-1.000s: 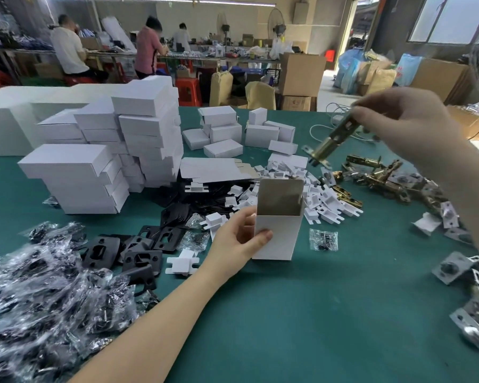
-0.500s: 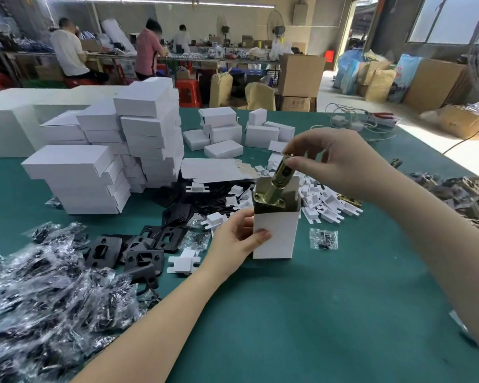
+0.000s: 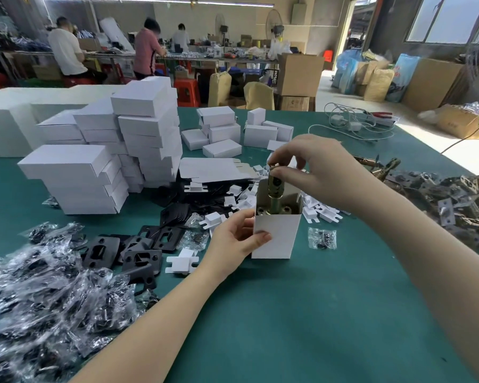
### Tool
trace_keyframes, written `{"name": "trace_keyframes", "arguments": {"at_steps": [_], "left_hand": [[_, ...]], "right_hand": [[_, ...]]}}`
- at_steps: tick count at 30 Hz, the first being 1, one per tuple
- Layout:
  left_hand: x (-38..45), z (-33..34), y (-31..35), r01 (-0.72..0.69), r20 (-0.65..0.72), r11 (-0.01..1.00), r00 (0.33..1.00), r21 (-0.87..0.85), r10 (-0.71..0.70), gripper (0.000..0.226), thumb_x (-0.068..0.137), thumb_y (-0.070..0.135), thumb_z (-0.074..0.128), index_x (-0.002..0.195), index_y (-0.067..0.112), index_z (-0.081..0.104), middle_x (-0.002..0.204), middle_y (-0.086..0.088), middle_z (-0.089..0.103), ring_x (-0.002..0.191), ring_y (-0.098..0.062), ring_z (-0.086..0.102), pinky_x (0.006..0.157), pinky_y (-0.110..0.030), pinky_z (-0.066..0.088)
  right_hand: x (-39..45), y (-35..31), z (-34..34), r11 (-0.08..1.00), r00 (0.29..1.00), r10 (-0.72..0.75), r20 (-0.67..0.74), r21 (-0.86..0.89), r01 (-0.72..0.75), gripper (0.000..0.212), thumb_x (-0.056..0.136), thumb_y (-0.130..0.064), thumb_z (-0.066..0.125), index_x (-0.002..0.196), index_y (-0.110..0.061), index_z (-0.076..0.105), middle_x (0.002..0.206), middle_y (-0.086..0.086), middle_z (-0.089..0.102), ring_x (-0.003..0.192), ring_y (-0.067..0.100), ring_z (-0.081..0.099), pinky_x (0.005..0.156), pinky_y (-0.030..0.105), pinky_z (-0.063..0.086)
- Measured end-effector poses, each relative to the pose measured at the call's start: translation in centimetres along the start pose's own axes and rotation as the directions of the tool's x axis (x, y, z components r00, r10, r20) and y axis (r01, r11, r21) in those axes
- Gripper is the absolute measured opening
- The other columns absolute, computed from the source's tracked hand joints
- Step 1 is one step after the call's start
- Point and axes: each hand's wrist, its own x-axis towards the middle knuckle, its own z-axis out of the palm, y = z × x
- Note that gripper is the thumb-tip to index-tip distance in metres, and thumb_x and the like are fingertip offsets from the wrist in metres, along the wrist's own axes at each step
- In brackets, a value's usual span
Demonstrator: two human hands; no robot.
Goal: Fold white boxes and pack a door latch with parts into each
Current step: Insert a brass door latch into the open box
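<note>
The left hand (image 3: 237, 239) grips the upright white box (image 3: 275, 234) by its near wall, steadying it on the table. The right hand (image 3: 313, 168), directly above, pinches the top of the brass door latch (image 3: 275, 186), whose faceplate sits just inside the open mouth. Best lowered straight, keeping the faceplate clear of the walls.
</note>
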Motion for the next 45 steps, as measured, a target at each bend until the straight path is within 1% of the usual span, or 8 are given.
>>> {"name": "trace_keyframes", "arguments": {"at_steps": [5, 8, 11, 13, 19, 30, 38, 45], "left_hand": [[0.1, 0.2, 0.0, 0.002, -0.017, 1.000, 1.000, -0.023, -0.003, 0.035, 0.076, 0.031, 0.077, 0.106, 0.045, 0.068, 0.099, 0.005, 0.074, 0.093, -0.012, 0.069, 0.080, -0.022, 0.053], [0.1, 0.2, 0.0, 0.003, -0.028, 1.000, 1.000, -0.026, -0.003, 0.034, 0.074, 0.035, 0.077, 0.106, 0.043, 0.069, 0.098, 0.002, 0.073, 0.091, -0.013, 0.068, 0.079, -0.022, 0.052], [0.2, 0.0, -0.1, 0.007, -0.037, 1.000, 0.999, -0.012, -0.008, 0.034, 0.078, 0.027, 0.076, 0.108, 0.041, 0.068, 0.101, 0.000, 0.074, 0.094, -0.016, 0.070, 0.080, -0.023, 0.053], [0.2, -0.1, -0.2, 0.013, -0.028, 1.000, 1.000, 0.013, -0.013, 0.035, 0.080, 0.022, 0.074, 0.110, 0.039, 0.066, 0.103, 0.000, 0.073, 0.097, -0.018, 0.070, 0.081, -0.023, 0.053], [0.3, 0.1, -0.3, 0.031, -0.057, 1.000, 0.998, 0.005, -0.031, 0.038, 0.079, 0.021, 0.072, 0.115, 0.029, 0.064, 0.103, 0.002, 0.074, 0.096, -0.014, 0.069, 0.081, -0.022, 0.053], [0.2, 0.1, -0.6, 0.038, -0.092, 0.999, 0.995, 0.002, -0.038, 0.045, 0.083, 0.024, 0.069, 0.127, 0.019, 0.061, 0.109, 0.001, 0.074, 0.103, -0.015, 0.069, 0.087, -0.023, 0.052], [0.1, 0.0, -0.6, 0.053, -0.094, 0.998, 0.994, 0.022, -0.051, 0.049, 0.082, 0.025, 0.069, 0.130, 0.017, 0.060, 0.112, -0.004, 0.073, 0.106, -0.020, 0.068, 0.096, -0.037, 0.053], [0.1, -0.1, -0.6, 0.057, -0.087, 0.998, 0.995, 0.029, -0.055, 0.041, 0.090, 0.011, 0.069, 0.130, 0.017, 0.059, 0.112, -0.003, 0.073, 0.105, -0.018, 0.068, 0.094, -0.032, 0.053]], "right_hand": [[-0.9, 0.4, 2.2, 0.992, 0.988, 0.032, 0.150, -0.125, -0.013, 0.020, 0.091, -0.030, 0.066, 0.108, -0.022, 0.073, 0.105, -0.002, 0.053, 0.100, 0.014, 0.051, 0.088, 0.033, 0.044], [-1.7, 1.1, 3.4, 0.998, 0.994, 0.027, 0.104, -0.053, -0.021, 0.018, 0.086, -0.033, 0.072, 0.102, -0.026, 0.075, 0.104, -0.002, 0.046, 0.100, 0.011, 0.047, 0.086, 0.026, 0.040], [-1.8, 2.8, 4.0, 0.957, 0.947, 0.215, -0.238, 0.243, -0.156, 0.009, 0.088, -0.033, 0.070, 0.086, -0.025, 0.074, 0.088, -0.010, 0.056, 0.082, -0.005, 0.051, 0.070, 0.009, 0.035], [-2.0, 5.0, 5.0, 0.903, 0.812, 0.420, -0.406, 0.277, -0.329, 0.026, 0.097, -0.031, 0.058, 0.081, -0.016, 0.072, 0.075, -0.004, 0.063, 0.074, 0.005, 0.057, 0.064, 0.023, 0.037], [-4.4, 9.7, 9.9, 0.747, 0.736, 0.665, 0.131, -0.088, -0.659, 0.037, 0.100, -0.028, 0.049, 0.135, -0.018, 0.055, 0.126, 0.016, 0.056, 0.111, 0.034, 0.056, 0.093, 0.040, 0.048], [-3.6, 9.2, 11.0, 0.744, 0.787, 0.614, 0.066, -0.381, -0.549, 0.028, 0.101, -0.022, 0.041, 0.119, -0.022, 0.061, 0.116, 0.010, 0.064, 0.103, 0.033, 0.061, 0.068, 0.033, 0.044], [-3.5, 9.0, 10.7, 0.664, 0.656, 0.746, 0.117, -0.207, -0.718, 0.039, 0.088, -0.015, 0.058, 0.126, -0.020, 0.051, 0.124, 0.009, 0.058, 0.108, 0.031, 0.058, 0.073, 0.032, 0.042], [-4.0, 8.4, 9.2, 0.671, 0.670, 0.738, 0.073, -0.179, -0.720, 0.026, 0.091, -0.025, 0.062, 0.117, -0.026, 0.058, 0.119, 0.004, 0.063, 0.097, 0.026, 0.059, 0.069, 0.030, 0.041]]}}
